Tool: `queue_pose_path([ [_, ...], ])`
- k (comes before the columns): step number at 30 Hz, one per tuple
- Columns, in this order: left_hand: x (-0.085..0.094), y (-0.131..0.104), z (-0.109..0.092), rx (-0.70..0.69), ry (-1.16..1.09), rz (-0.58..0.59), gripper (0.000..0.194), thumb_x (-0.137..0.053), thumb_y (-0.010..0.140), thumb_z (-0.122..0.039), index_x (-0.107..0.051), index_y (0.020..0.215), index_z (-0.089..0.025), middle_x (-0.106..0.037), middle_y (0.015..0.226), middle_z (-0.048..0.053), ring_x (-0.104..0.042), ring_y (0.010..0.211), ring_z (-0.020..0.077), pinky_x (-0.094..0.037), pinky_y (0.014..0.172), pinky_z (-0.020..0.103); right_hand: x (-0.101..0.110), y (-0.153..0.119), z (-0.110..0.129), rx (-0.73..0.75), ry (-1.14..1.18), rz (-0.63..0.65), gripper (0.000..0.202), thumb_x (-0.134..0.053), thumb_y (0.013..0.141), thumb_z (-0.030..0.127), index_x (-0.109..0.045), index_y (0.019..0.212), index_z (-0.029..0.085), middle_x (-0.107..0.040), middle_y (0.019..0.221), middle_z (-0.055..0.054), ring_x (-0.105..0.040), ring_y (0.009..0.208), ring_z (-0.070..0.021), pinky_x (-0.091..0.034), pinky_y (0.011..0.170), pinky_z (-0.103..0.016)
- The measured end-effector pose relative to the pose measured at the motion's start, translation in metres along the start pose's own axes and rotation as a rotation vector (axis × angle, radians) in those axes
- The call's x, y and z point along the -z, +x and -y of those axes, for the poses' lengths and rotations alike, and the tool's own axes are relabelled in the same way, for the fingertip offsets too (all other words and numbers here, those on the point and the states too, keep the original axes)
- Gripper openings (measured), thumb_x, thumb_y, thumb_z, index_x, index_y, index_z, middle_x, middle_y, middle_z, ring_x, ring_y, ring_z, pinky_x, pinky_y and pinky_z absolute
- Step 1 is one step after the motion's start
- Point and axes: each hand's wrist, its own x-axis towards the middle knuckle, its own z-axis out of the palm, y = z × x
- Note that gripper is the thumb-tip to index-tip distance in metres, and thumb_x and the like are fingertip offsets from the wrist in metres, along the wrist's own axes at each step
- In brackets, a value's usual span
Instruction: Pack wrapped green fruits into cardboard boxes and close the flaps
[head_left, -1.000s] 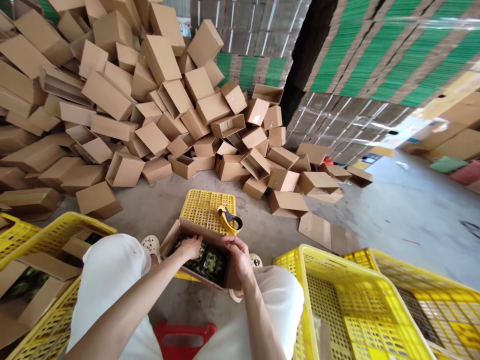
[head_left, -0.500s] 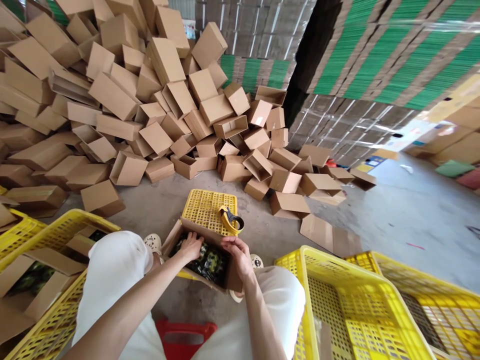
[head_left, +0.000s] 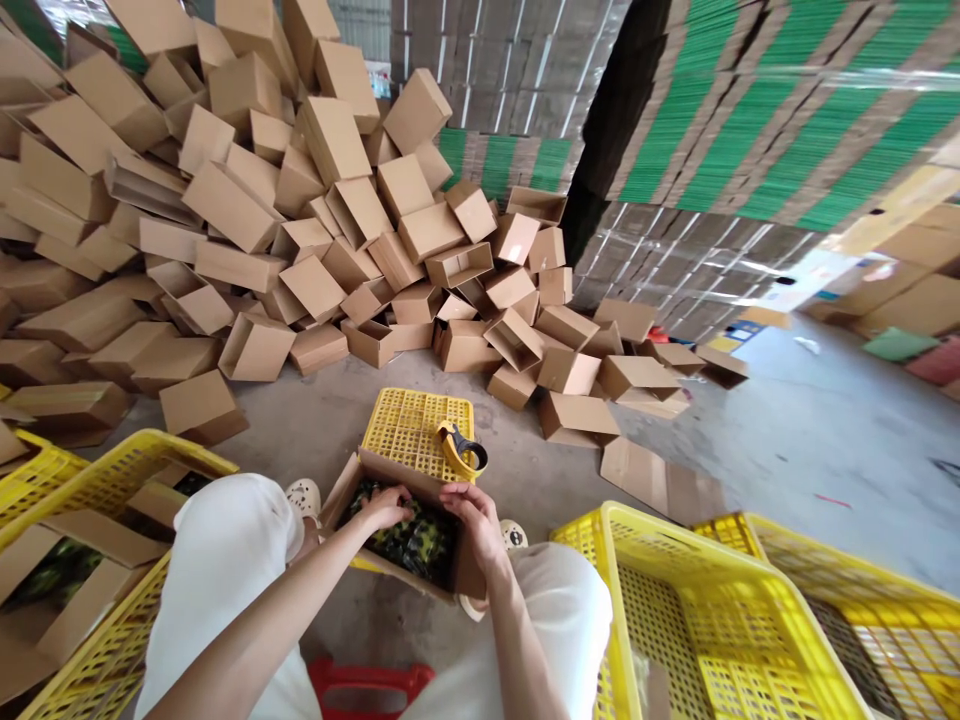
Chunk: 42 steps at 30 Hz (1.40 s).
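Observation:
An open cardboard box [head_left: 349, 492] sits between my knees, partly on an upturned yellow crate [head_left: 405, 405]. Dark bags with green and yellow contents [head_left: 424, 540] fill its inside. My left hand [head_left: 386, 507] reaches into the box and rests on the bags, its fingers spread and slightly bent. At the box's right end, my right hand [head_left: 474, 515] touches the far rim, its fingers curled together around the upper edge. A yellow and black tape dispenser [head_left: 461, 452] lies on the crate, just beyond the box.
Cardboard boxes [head_left: 315, 290] are heaped ahead and to the left. Yellow crates [head_left: 675, 540] flank my right knee; another crate [head_left: 161, 440] at left holds an open box [head_left: 94, 520]. Part of a red stool [head_left: 367, 678] shows between my legs. Flattened cardboard [head_left: 652, 475] lies on the floor.
The view has tilted up a little. My left hand has shifted slightly rightward over the bags; my right hand stays at the box's edge.

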Motion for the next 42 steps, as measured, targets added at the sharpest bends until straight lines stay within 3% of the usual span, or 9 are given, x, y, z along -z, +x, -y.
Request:
queue_pose_path([
  [5, 0.002, -0.002, -0.008, 0.016, 0.001, -0.072, 0.023, -0.06, 0.095, -0.033, -0.079, 0.108, -0.028, -0.078, 0.125, 0.006, -0.066, 0.126, 0.0314, -0.044, 0.105, 0.045, 0.0, 0.0, -0.001, 0.001, -0.025, -0.003, 0.022, -0.075, 0.075, 0.034, -0.08, 0.094, 0.025, -0.078, 0.099, -0.006, -0.067, 0.103, -0.029, -0.05, 0.095, -0.04],
  [10, 0.007, -0.003, -0.017, 0.005, 0.007, -0.141, 0.017, -0.064, 0.087, -0.018, -0.08, 0.091, -0.022, -0.081, 0.111, 0.01, -0.068, 0.122, 0.0329, -0.042, 0.106, 0.045, 0.001, 0.001, 0.0, 0.004, -0.046, 0.001, 0.023, -0.076, 0.075, 0.038, -0.081, 0.094, 0.025, -0.078, 0.101, -0.006, -0.066, 0.104, -0.0297, -0.051, 0.095, -0.041],
  [17, 0.012, -0.029, -0.006, -0.123, -0.108, -0.241, 0.02, -0.051, 0.092, -0.013, -0.069, 0.088, -0.02, -0.078, 0.1, 0.007, -0.073, 0.101, 0.0202, -0.049, 0.092, 0.028, 0.006, 0.0, 0.002, 0.01, -0.101, 0.036, 0.034, -0.08, 0.078, 0.052, -0.081, 0.098, 0.026, -0.078, 0.111, -0.008, -0.066, 0.112, -0.0338, -0.05, 0.1, -0.047],
  [22, 0.023, -0.059, -0.005, -0.228, -0.721, -0.388, 0.021, -0.062, 0.091, -0.043, -0.064, 0.084, -0.023, -0.071, 0.088, 0.002, -0.07, 0.088, 0.0213, -0.055, 0.086, 0.03, 0.002, -0.004, 0.007, -0.003, -0.152, 0.124, 0.047, -0.08, 0.081, 0.062, -0.08, 0.114, 0.028, -0.076, 0.126, -0.008, -0.063, 0.124, -0.0344, -0.045, 0.111, -0.05],
  [25, 0.023, -0.071, -0.019, -0.185, -1.135, -0.333, 0.037, -0.076, 0.079, -0.057, -0.065, 0.087, -0.022, -0.07, 0.093, 0.003, -0.07, 0.093, 0.0231, -0.058, 0.086, 0.035, -0.002, -0.007, 0.008, -0.107, -0.109, 0.192, 0.059, -0.075, 0.082, 0.07, -0.074, 0.127, 0.032, -0.072, 0.135, -0.006, -0.06, 0.13, -0.0334, -0.047, 0.111, -0.049],
  [28, 0.016, -0.072, -0.033, -0.21, -1.508, -0.222, 0.041, -0.084, 0.074, -0.053, -0.062, 0.086, -0.021, -0.071, 0.095, 0.004, -0.07, 0.094, 0.0206, -0.057, 0.086, 0.034, -0.003, -0.009, 0.005, -0.238, -0.031, 0.218, 0.071, -0.057, 0.087, 0.082, -0.068, 0.136, 0.031, -0.068, 0.141, -0.008, -0.059, 0.132, -0.0328, -0.053, 0.103, -0.051],
  [31, 0.005, -0.068, -0.039, -0.212, -1.683, -0.201, 0.039, -0.085, 0.071, -0.047, -0.059, 0.083, -0.021, -0.072, 0.091, 0.002, -0.07, 0.087, 0.0173, -0.056, 0.081, 0.029, -0.002, -0.009, 0.004, -0.273, 0.013, 0.241, 0.071, -0.064, 0.085, 0.08, -0.066, 0.138, 0.032, -0.068, 0.139, -0.009, -0.062, 0.126, -0.0331, -0.056, 0.095, -0.05],
  [36, 0.006, -0.062, -0.024, -0.075, -1.221, -0.265, 0.036, -0.059, 0.088, -0.054, -0.065, 0.102, -0.022, -0.076, 0.108, 0.006, -0.072, 0.102, 0.0227, -0.057, 0.08, 0.03, -0.001, -0.01, 0.004, -0.091, -0.116, 0.225, 0.059, -0.092, 0.067, 0.057, -0.074, 0.115, 0.027, -0.075, 0.113, -0.005, -0.067, 0.106, -0.0299, -0.053, 0.095, -0.042],
  [42, 0.036, -0.047, 0.019, -0.062, -0.439, -0.285, 0.041, -0.052, 0.093, -0.026, -0.065, 0.132, -0.023, -0.067, 0.144, 0.007, -0.06, 0.136, 0.0223, -0.049, 0.111, 0.03, -0.002, -0.007, 0.004, 0.047, -0.39, 0.116, 0.049, -0.095, 0.061, 0.044, -0.076, 0.102, 0.027, -0.072, 0.103, -0.002, -0.064, 0.1, -0.0278, -0.05, 0.093, -0.039],
])
